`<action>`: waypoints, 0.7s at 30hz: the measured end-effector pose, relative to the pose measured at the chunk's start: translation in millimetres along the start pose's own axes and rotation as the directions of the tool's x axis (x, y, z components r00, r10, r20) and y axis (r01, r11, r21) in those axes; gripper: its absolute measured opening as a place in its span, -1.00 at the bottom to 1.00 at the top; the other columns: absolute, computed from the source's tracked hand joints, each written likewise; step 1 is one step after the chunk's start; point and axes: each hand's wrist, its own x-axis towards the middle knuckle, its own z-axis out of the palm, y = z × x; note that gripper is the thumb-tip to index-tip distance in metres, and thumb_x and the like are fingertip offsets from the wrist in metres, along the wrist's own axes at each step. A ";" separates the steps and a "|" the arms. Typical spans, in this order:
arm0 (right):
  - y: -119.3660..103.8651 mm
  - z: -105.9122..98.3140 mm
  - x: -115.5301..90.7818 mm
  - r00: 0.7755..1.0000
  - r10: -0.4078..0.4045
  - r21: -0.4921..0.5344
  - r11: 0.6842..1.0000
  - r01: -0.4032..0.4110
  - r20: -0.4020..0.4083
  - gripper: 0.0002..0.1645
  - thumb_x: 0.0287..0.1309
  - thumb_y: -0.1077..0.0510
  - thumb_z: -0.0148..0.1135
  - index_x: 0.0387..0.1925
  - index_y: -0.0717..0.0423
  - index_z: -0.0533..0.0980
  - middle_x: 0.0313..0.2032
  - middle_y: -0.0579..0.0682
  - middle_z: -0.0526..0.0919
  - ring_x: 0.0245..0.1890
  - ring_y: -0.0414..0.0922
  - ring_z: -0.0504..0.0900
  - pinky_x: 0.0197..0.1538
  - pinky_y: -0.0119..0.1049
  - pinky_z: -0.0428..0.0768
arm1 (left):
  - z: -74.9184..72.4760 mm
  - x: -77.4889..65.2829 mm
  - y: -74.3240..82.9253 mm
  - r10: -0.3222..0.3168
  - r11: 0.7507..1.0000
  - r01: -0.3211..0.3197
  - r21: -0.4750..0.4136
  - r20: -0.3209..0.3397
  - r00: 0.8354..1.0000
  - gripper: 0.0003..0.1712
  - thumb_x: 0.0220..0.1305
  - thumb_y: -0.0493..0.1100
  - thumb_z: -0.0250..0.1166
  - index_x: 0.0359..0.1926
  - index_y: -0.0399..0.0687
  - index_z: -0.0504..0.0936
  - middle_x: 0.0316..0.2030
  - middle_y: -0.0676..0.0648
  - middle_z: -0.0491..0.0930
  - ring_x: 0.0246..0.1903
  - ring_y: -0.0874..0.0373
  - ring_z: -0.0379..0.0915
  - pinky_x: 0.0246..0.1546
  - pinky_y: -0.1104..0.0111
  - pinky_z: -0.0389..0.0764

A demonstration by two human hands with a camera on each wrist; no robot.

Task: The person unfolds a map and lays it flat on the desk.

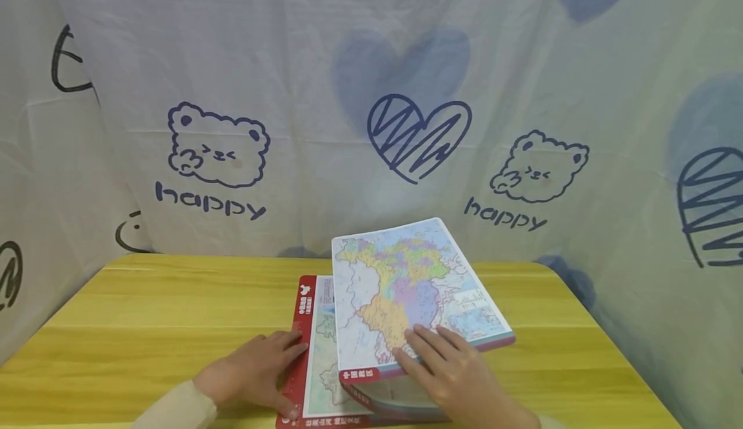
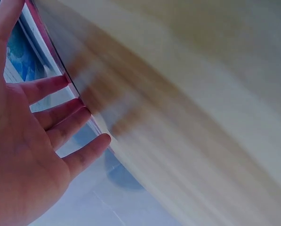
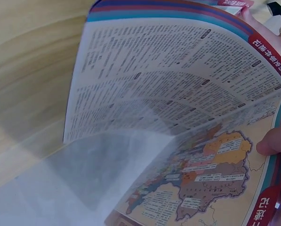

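Note:
My right hand (image 1: 464,380) grips the lower edge of a colourful map sheet (image 1: 400,280), fingers spread over its printed face. That sheet is raised and tilted above a red-bordered map (image 1: 306,293) lying on the table. In the right wrist view, my thumb (image 3: 273,141) presses a map printed on the underside, beside a curved page of small text (image 3: 149,70). My left hand (image 1: 261,368) rests at the red left border, fingers spread and thumb near the lower corner. In the left wrist view, the fingertips of that hand (image 2: 32,146) touch the map's edge.
The wood-grain table (image 1: 145,306) extends on both sides of the maps. A pale cloth (image 1: 313,177) with bear and heart drawings hangs behind and along the sides, close to the table's edges.

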 end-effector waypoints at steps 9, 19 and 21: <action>4.0 -14.4 0.0 0.995 0.055 0.081 0.995 -0.063 0.088 -0.34 0.55 0.12 -0.48 -0.07 0.09 0.65 -0.10 0.11 0.69 -0.13 0.01 0.68 -0.16 -0.10 0.66 | -1.5 -5.7 -8.3 -0.037 0.996 0.036 -0.082 -0.010 0.999 0.20 -0.26 0.44 0.46 0.28 -0.27 0.41 0.25 -0.25 0.33 0.15 -0.17 0.27 0.09 -0.12 0.38; 9.5 -20.3 2.0 0.995 0.091 0.054 0.994 -0.094 0.045 -0.38 0.56 0.16 -0.42 -0.12 0.10 0.66 -0.12 0.09 0.71 -0.14 0.01 0.69 -0.17 -0.10 0.66 | -2.6 -8.3 -13.5 -0.049 0.991 0.050 -0.127 0.012 0.999 0.19 -0.26 0.37 0.51 0.29 -0.28 0.39 0.27 -0.27 0.31 0.18 -0.20 0.24 0.11 -0.19 0.32; 11.2 -20.2 2.2 0.996 0.087 0.029 0.996 -0.087 0.016 -0.41 0.55 0.19 -0.39 -0.12 0.09 0.67 -0.14 0.09 0.71 -0.16 0.00 0.69 -0.20 -0.11 0.66 | -2.4 -8.7 -14.6 -0.043 0.993 0.043 -0.112 0.003 0.999 0.20 -0.27 0.41 0.49 0.29 -0.28 0.39 0.27 -0.27 0.31 0.18 -0.20 0.25 0.10 -0.15 0.34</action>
